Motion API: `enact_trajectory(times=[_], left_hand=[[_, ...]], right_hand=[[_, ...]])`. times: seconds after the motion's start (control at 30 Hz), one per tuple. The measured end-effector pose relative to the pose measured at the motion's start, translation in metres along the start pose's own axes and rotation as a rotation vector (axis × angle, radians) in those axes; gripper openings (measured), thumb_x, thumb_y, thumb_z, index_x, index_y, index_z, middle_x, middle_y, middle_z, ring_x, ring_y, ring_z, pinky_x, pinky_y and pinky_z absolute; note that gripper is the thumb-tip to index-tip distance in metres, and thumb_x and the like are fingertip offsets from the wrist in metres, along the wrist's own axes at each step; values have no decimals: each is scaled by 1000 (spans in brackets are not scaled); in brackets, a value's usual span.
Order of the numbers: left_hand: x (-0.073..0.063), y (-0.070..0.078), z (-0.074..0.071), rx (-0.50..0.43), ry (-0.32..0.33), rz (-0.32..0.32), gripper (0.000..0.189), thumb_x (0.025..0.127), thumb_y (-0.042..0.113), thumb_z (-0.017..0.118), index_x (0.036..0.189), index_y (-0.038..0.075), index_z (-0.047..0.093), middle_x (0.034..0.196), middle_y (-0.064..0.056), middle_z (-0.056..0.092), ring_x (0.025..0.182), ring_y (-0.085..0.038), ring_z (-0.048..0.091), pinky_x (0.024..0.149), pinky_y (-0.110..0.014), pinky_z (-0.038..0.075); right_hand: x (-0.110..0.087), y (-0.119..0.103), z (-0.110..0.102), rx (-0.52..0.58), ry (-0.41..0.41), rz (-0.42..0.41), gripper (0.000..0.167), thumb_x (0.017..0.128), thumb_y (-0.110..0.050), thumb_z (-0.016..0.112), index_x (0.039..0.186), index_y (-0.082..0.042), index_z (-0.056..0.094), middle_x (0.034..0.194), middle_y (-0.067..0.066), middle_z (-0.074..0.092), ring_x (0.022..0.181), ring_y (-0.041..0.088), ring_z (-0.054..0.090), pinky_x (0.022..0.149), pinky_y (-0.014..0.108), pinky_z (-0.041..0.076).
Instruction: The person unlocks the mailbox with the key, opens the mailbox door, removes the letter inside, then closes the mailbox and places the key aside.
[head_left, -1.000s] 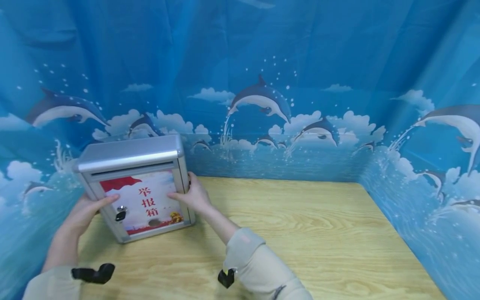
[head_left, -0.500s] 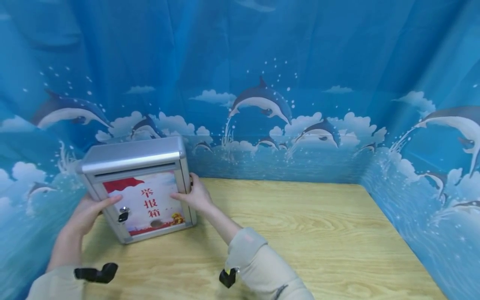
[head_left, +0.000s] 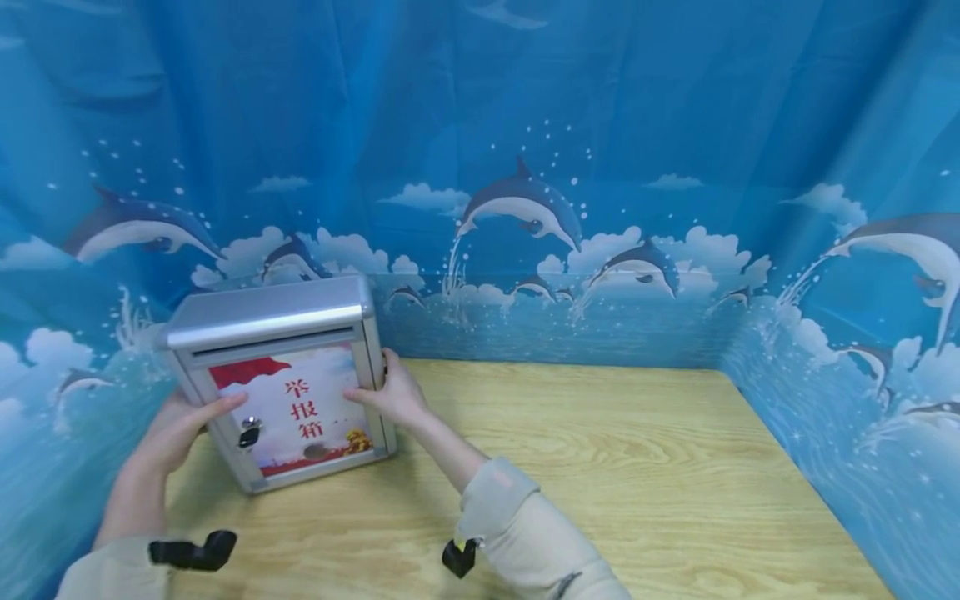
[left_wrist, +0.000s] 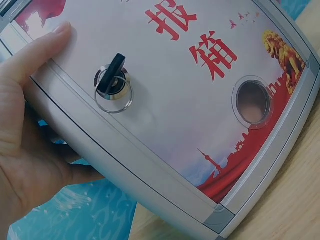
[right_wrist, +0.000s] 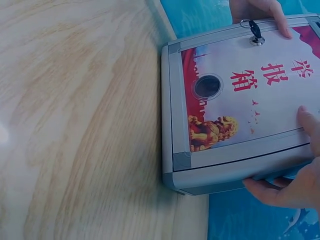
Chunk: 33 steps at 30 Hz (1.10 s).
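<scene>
A silver metal drop box (head_left: 270, 333) with a slot under its lid and red characters on its white door stands upright at the table's back left, turned slightly. My left hand (head_left: 176, 425) grips its left side, thumb on the door above the lock, fingers round the side and partly hidden behind it. On the opposite side my right hand (head_left: 393, 392) holds the box, thumb on the door's right edge and fingers on the side wall. A black-headed key (left_wrist: 112, 75) on a ring sits in the lock. Low on the door is a round window (left_wrist: 252, 102).
The box stands on a wood-grain table (head_left: 600, 467) whose surface stretches to the right. A blue dolphin-print curtain (head_left: 465, 108) encloses the back and both sides, close behind the box. Black wrist mounts (head_left: 193, 550) show at both cuffs.
The box and both hands appear slightly further right and lower in the head view, and the backdrop has shifted a little too. Both hands keep their grip on the box.
</scene>
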<state>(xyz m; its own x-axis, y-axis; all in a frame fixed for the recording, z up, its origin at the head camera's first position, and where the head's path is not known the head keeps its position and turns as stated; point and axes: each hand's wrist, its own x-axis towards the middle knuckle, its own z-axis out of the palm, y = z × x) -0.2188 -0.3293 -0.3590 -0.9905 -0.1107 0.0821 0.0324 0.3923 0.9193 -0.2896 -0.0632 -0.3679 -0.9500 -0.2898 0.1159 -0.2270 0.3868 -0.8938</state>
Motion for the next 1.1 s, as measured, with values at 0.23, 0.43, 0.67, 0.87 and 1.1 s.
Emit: enact_trajectory(times=[0.23, 0.43, 0.67, 0.87, 1.1], left_hand=[[3, 14, 6, 4, -9, 23, 83, 91, 34, 58, 150, 25, 1, 147, -29, 14, 128, -50, 20, 98, -67, 19], [5, 26, 11, 0, -13, 50, 83, 91, 32, 59, 150, 23, 1, 147, -29, 14, 129, -50, 19, 98, -68, 18], [3, 35, 17, -28, 0, 72, 83, 90, 30, 61, 150, 22, 4, 147, -28, 14, 130, -49, 17, 100, -67, 16], [2, 40, 24, -38, 4, 66, 85, 89, 32, 62, 150, 21, 4, 147, -28, 15, 130, -49, 17, 98, -68, 16], [9, 52, 39, -56, -19, 103, 82, 88, 32, 63, 149, 13, 11, 144, -27, 26, 127, -45, 28, 98, -66, 22]], right_hand=[[0, -4, -15, -1, -2, -40, 81, 75, -33, 77, 140, -11, 34, 125, 8, 53, 112, 23, 53, 92, 37, 44], [-2, -8, -30, 3, 4, -53, 80, 76, -32, 76, 140, -11, 33, 125, 9, 53, 111, 23, 53, 91, 37, 45], [-6, -11, -41, -1, 15, -67, 80, 76, -32, 76, 140, -11, 33, 125, 10, 53, 111, 24, 53, 91, 38, 45], [-10, -11, -50, -3, 10, -79, 81, 77, -32, 76, 141, -11, 32, 125, 11, 53, 111, 25, 53, 91, 39, 45], [-15, -9, -70, -13, 32, -84, 81, 78, -31, 75, 142, -8, 30, 125, 14, 52, 113, 28, 52, 92, 43, 44]])
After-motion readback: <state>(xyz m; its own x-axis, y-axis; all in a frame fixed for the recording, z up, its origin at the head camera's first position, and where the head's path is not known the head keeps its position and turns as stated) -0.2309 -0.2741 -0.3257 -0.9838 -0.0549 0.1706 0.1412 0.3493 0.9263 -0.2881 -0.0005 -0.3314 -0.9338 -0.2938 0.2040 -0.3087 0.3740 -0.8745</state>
